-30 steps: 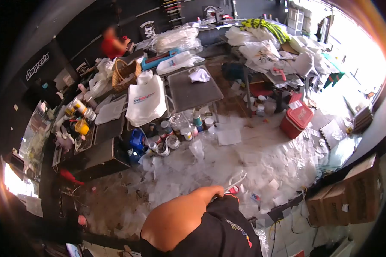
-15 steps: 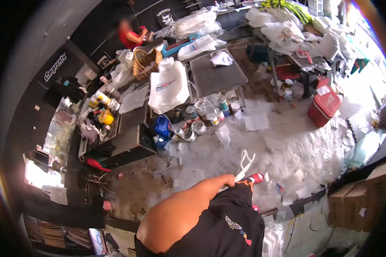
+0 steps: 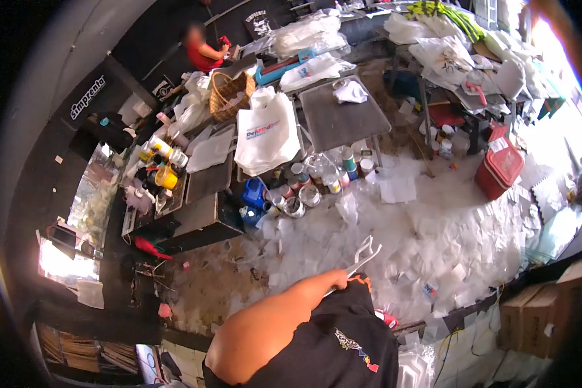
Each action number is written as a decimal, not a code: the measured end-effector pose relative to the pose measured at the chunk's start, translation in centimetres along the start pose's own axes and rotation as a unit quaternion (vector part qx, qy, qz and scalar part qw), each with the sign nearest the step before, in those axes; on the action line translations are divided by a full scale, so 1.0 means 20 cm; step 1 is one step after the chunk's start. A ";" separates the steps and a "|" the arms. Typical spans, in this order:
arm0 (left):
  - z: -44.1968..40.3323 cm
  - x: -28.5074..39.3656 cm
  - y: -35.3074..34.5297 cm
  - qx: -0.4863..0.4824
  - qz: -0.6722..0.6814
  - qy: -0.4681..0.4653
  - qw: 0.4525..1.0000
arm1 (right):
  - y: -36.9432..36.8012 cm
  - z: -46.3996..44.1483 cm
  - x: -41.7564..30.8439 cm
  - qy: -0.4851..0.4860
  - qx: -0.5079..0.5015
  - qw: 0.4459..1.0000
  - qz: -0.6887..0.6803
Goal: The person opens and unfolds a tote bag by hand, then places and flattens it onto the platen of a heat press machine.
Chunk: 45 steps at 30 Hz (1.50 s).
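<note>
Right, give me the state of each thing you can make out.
Left hand: closed on white straps
White straps: looped, gripped
White bags: piled, printed side up
White cloth: crumpled
Wicker basket: upright, handle raised
Red cooler: lid on
Floor sheets: scattered
Right hand: out of view

This looks like a messy print workshop. Flat gray boards [image 3: 344, 119] hold white bags [image 3: 265, 132] with printed words. Jars of color [image 3: 294, 205] stand below. Paper scraps [image 3: 401, 242] cover the floor. A wall sign [image 3: 88, 97] on the left reads "simprenta".
</note>
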<state>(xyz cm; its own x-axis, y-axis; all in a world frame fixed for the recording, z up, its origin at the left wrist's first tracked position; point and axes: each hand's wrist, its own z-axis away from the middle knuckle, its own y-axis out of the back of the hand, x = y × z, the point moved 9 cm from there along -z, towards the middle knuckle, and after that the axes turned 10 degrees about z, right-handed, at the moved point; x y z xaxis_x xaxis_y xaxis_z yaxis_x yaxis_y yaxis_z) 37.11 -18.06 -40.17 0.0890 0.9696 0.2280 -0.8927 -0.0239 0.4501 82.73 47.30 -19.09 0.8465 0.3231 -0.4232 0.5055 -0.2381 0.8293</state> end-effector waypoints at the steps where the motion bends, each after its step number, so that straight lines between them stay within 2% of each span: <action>1: 0.06 -0.04 0.03 -0.002 0.024 0.023 0.999 | 0.02 0.02 -0.01 -0.001 0.002 1.000 0.001; 5: -0.06 -0.30 -0.07 -0.049 0.026 0.034 0.998 | 0.14 0.17 -0.04 0.001 0.003 0.999 -0.037; 7: -0.08 -0.42 -0.04 -0.031 0.058 0.003 0.998 | 0.16 0.31 -0.09 0.007 -0.023 0.994 -0.106; 8: -0.05 -0.47 0.03 -0.018 0.092 -0.019 0.995 | 0.09 0.40 -0.07 0.006 -0.058 0.982 -0.177; 10: 0.06 -0.54 0.17 -0.029 0.150 -0.046 0.987 | -0.10 0.58 0.00 -0.022 -0.188 0.918 -0.349; 11: 0.12 -0.59 0.25 -0.033 0.174 -0.015 0.984 | 0.15 0.79 -0.67 -0.029 -0.110 0.935 -0.335; 12: 0.13 -0.66 0.31 -0.038 0.190 0.017 0.981 | 0.15 0.88 -0.89 0.018 -0.109 0.959 -0.262; 13: -0.04 -0.83 0.31 0.017 0.150 -0.025 0.988 | 0.07 1.01 -0.86 -0.004 -0.112 0.976 -0.186; 14: -0.17 -0.98 0.33 0.070 0.111 -0.070 0.989 | 0.04 1.15 -1.04 -0.060 -0.268 0.956 -0.101; 15: -0.08 -1.04 0.41 0.052 0.111 -0.032 0.992 | -0.06 1.32 -1.01 -0.072 -0.263 0.951 -0.147; 16: 0.05 -1.07 0.49 0.038 0.109 0.012 0.993 | -0.05 1.48 -1.14 -0.053 -0.317 0.939 -0.124; 17: 0.04 -1.19 0.48 0.030 0.098 0.027 0.994 | -0.12 1.72 -1.14 -0.164 -0.411 0.886 -0.140; 18: 0.02 -1.33 0.48 0.030 0.094 0.043 0.994 | -0.07 1.91 -1.27 -0.224 -0.454 0.844 -0.176; 19: -0.15 -1.65 0.37 0.009 0.116 0.074 0.990 | -0.06 2.12 -1.33 -0.277 -0.496 0.806 -0.165; 20: -0.09 -1.70 0.38 -0.007 0.089 0.076 0.993 | -0.06 2.32 -1.35 -0.325 -0.539 0.761 -0.158; 22: 0.10 -1.77 0.46 -0.012 -0.016 0.069 0.997 | -0.14 2.69 -1.34 -0.346 -0.570 0.703 -0.248; 23: 0.15 -1.82 0.47 -0.013 -0.003 0.026 1.000 | -0.08 2.74 -1.46 -0.336 -0.562 0.704 -0.274; 24: 0.05 -2.00 0.42 -0.039 -0.010 -0.012 0.999 | -0.04 2.75 -1.56 -0.323 -0.557 0.704 -0.300; 26: 0.17 -2.03 0.48 -0.077 -0.038 0.037 0.996 | 0.01 2.79 -1.59 -0.277 -0.532 0.757 -0.261; 27: 0.19 -2.05 0.53 -0.059 -0.134 0.025 0.989 | 0.03 2.81 -1.62 -0.286 -0.532 0.743 -0.287; 29: 0.36 -1.86 0.66 -0.049 -0.112 0.024 0.992 | 0.07 2.84 -1.70 -0.314 -0.536 0.712 -0.326; 30: 0.29 -1.98 0.66 -0.072 -0.117 0.019 0.990 | 0.11 2.85 -1.75 -0.333 -0.540 0.695 -0.338; 31: 0.32 -1.96 0.73 -0.058 -0.124 0.049 0.989 | 0.11 2.87 -1.78 -0.323 -0.551 0.697 -0.326; 34: 0.32 -1.90 0.84 -0.020 -0.044 -0.017 0.999 | 0.14 2.85 -1.88 -0.219 -0.574 0.745 -0.258; 36: 0.29 -1.92 0.91 0.004 -0.100 -0.008 0.995 | 0.16 2.84 -1.94 -0.204 -0.573 0.751 -0.255; 37: 0.39 -1.77 0.92 -0.008 -0.070 -0.011 0.997 | 0.17 2.83 -1.96 -0.188 -0.568 0.762 -0.250; 38: 0.35 -1.83 0.93 -0.007 -0.071 -0.019 0.997 | 0.16 2.84 -1.98 -0.187 -0.562 0.766 -0.250; 40: 0.24 -1.84 0.90 0.008 -0.041 -0.117 0.992 | 0.15 2.86 -1.97 -0.175 -0.561 0.774 -0.236; 41: 0.33 -1.71 0.89 -0.018 -0.090 -0.070 0.993 | 0.16 2.86 -1.98 -0.183 -0.566 0.771 -0.229; 42: 0.14 -1.87 0.84 0.003 -0.125 -0.207 0.970 | 0.16 2.86 -1.98 -0.196 -0.566 0.764 -0.240; 43: 0.35 -1.68 0.87 -0.022 -0.057 -0.036 0.997 | 0.17 2.85 -1.98 -0.195 -0.559 0.770 -0.237; 44: 0.15 -1.82 0.80 -0.022 -0.180 -0.165 0.970 | 0.17 2.84 -1.98 -0.192 -0.553 0.776 -0.234; 45: 0.03 -1.97 0.80 0.030 -0.082 -0.092 0.992 | 0.18 2.84 -1.99 -0.195 -0.557 0.773 -0.233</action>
<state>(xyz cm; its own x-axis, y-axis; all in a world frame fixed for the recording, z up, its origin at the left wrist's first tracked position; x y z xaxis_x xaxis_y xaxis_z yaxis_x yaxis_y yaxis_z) 19.54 -56.77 -41.32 0.3158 0.9006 0.2985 -0.8317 0.1113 0.5439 60.38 -18.30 -20.05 0.7112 -0.2173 -0.6685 0.4982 0.8267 0.2613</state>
